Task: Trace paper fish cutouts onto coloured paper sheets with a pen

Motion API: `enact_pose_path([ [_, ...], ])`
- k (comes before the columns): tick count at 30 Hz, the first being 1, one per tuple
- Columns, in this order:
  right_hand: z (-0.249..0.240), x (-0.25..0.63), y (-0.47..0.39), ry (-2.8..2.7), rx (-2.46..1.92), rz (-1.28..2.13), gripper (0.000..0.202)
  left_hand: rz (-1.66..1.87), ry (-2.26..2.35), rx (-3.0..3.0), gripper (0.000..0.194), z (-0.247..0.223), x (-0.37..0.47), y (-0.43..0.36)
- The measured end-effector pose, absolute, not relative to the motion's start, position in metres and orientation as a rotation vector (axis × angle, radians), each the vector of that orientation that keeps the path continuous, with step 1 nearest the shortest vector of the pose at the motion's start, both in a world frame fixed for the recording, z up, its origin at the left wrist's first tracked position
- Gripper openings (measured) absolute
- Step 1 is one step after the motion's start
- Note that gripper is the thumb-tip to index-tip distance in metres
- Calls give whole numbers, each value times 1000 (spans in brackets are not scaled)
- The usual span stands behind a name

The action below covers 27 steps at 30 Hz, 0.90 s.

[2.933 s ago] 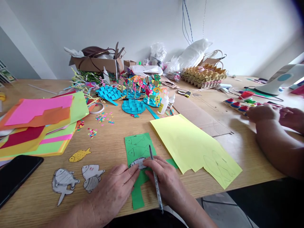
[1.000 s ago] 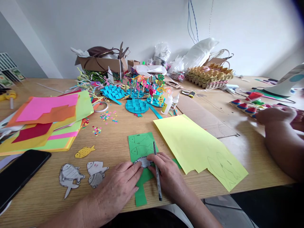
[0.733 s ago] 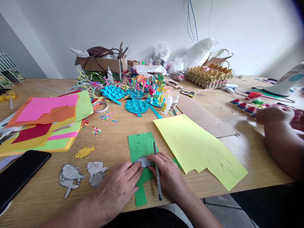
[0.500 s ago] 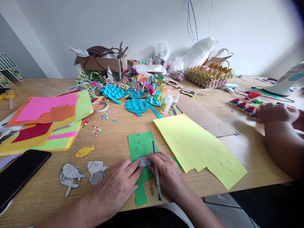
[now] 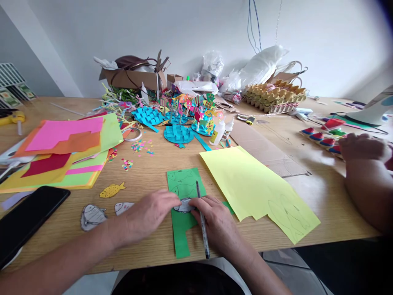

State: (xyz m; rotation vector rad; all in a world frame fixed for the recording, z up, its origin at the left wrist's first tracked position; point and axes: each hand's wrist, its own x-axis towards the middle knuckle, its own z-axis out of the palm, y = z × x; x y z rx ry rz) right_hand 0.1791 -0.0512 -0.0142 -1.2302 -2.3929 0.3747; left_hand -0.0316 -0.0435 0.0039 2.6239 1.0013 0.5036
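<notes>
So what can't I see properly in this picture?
Head view:
- Small grey paper fish: one end hidden by the right hand.
- White paper fish with pink marks: partly behind left arm.
- Black rectangular phone: cut off by left edge.
- White plastic bottles: labels too small.

Fish cutout [image 5: 184, 205] gry w/ dk outline; ppr [image 5: 179, 229] grn; spare fish [image 5: 112, 190] yel w/ dk dots.

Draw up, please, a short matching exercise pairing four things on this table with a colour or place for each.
1. Pen
2. Phone
3. Spotted paper fish
4. Green paper

A. Under a grey fish cutout
B. Yellow
C. Held in the right hand
D. Black, lying at the left

Pairs: 1-C, 2-D, 3-B, 4-A
</notes>
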Motion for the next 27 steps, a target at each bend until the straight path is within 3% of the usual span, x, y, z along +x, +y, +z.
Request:
enact_pose_path([
  [20,-10,184,-51,-2289,-1103,415,15,435,656,2476,26,-3,-26,-3],
  [27,17,206,-60,-2015,-927,724,26,390,578,2465,26,1,-28,4],
])
